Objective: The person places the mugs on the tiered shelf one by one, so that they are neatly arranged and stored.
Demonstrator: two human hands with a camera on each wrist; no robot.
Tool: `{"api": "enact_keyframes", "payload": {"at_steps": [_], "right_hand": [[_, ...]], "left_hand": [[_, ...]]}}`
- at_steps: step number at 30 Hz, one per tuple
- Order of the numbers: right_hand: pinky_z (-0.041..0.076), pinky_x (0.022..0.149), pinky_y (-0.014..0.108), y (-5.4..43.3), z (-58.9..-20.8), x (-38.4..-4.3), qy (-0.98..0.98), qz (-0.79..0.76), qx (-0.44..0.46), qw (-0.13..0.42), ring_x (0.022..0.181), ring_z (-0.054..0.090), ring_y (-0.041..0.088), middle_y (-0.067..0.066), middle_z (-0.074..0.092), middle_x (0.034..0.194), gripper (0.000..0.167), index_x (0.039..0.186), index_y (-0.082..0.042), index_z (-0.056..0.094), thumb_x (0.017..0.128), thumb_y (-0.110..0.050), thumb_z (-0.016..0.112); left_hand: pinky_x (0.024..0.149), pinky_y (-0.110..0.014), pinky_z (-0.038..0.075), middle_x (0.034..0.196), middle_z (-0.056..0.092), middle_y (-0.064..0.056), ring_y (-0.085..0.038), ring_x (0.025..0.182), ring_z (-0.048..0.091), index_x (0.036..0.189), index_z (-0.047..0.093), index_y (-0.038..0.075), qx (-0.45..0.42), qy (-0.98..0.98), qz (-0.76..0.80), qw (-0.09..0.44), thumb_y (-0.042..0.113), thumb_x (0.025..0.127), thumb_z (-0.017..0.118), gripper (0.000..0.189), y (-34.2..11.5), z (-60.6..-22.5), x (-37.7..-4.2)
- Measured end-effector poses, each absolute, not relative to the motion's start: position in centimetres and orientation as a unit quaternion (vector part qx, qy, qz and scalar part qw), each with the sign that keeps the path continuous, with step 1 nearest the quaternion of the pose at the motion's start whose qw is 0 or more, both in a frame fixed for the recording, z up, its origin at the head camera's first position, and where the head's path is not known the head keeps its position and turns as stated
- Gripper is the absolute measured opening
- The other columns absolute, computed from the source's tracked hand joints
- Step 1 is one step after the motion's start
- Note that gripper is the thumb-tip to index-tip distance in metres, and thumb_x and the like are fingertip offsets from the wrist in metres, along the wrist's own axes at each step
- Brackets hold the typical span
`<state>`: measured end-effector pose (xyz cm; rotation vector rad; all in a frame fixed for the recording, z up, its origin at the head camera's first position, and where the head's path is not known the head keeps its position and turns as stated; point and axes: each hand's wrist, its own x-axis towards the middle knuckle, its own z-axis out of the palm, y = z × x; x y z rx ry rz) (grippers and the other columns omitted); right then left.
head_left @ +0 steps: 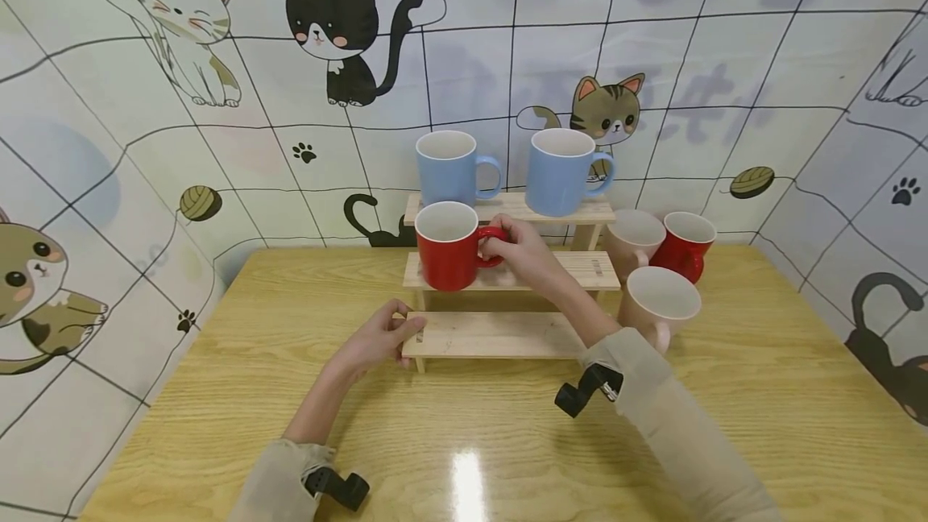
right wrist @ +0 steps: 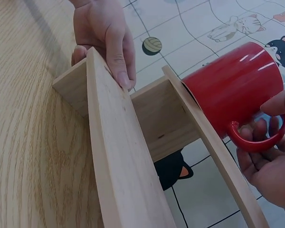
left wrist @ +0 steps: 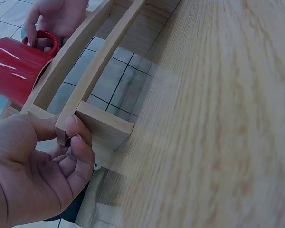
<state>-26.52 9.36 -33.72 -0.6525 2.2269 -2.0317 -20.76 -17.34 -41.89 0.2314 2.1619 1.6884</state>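
A red mug (head_left: 448,254) with a white inside stands at the left end of the middle step of a wooden three-step rack (head_left: 500,335). My right hand (head_left: 532,258) holds its handle, fingers hooked through the loop in the right wrist view. The left hand (head_left: 377,338) grips the left end of the lowest step, thumb on top and fingers curled beneath, as the left wrist view also shows. Two light blue mugs, one on the left (head_left: 444,167) and one on the right (head_left: 558,171), stand on the top step with handles to the right.
Right of the rack, two pale pink mugs, a front one (head_left: 661,300) and a rear one (head_left: 632,238), stand beside another red mug (head_left: 683,244). Everything rests on a wood-grain table (head_left: 464,425). A cat-patterned cloth (head_left: 478,63) rises behind and at both sides.
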Motion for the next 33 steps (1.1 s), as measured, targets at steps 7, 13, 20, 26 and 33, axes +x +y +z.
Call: {"api": "enact_keyframes", "payload": {"at_steps": [7, 13, 20, 26, 33], "right_hand": [[0.052, 0.093, 0.029, 10.8, -34.0, -26.1, 0.726, -0.649, -0.225, 0.025, 0.101, 0.062, 0.023, 0.023, 0.063, 0.113, 0.024, 0.12, 0.007, 0.052, 0.097, 0.001, 0.056], [0.049, 0.097, 0.028, 12.6, -34.0, -25.4, 0.735, -0.641, -0.22, 0.028, 0.117, 0.058, 0.033, 0.027, 0.059, 0.128, 0.038, 0.135, 0.004, 0.046, 0.099, -0.001, 0.056], [0.048, 0.099, 0.026, 14.7, -34.1, -24.3, 0.744, -0.632, -0.215, 0.024, 0.119, 0.058, 0.034, 0.027, 0.058, 0.13, 0.041, 0.14, 0.005, 0.043, 0.101, -0.003, 0.054], [0.046, 0.102, 0.023, 17.0, -34.1, -22.9, 0.762, -0.613, -0.206, 0.028, 0.124, 0.056, 0.031, 0.023, 0.057, 0.135, 0.042, 0.143, 0.0, 0.042, 0.104, -0.009, 0.054], [0.048, 0.101, 0.022, 19.8, -33.9, -21.2, 0.772, -0.602, -0.204, 0.013, 0.123, 0.057, 0.027, 0.02, 0.057, 0.134, 0.037, 0.14, -0.005, 0.045, 0.104, -0.012, 0.053]], "left_hand": [[0.063, -0.03, 0.054, 0.071, 0.043, -0.002, -0.019, 0.054, 0.056, 0.112, 0.037, 0.003, 0.081, 0.771, 0.601, 0.194, 0.025, 0.105, 0.058, 0.031, -17.3, -41.8, -20.6], [0.062, -0.029, 0.054, 0.069, 0.041, -0.002, -0.018, 0.053, 0.054, 0.112, 0.038, 0.002, 0.086, 0.772, 0.601, 0.191, 0.025, 0.105, 0.058, 0.031, -17.3, -42.0, -20.8], [0.061, -0.029, 0.054, 0.069, 0.042, -0.002, -0.018, 0.053, 0.054, 0.113, 0.038, 0.002, 0.089, 0.772, 0.6, 0.192, 0.027, 0.105, 0.059, 0.033, -17.4, -42.2, -20.9], [0.062, -0.03, 0.054, 0.069, 0.042, -0.002, -0.019, 0.053, 0.055, 0.113, 0.038, 0.003, 0.089, 0.768, 0.603, 0.194, 0.026, 0.105, 0.059, 0.032, -17.4, -42.2, -20.9], [0.063, -0.031, 0.054, 0.068, 0.041, -0.002, -0.02, 0.053, 0.057, 0.112, 0.037, 0.003, 0.088, 0.767, 0.605, 0.195, 0.026, 0.105, 0.058, 0.032, -17.4, -42.1, -20.9]]}}
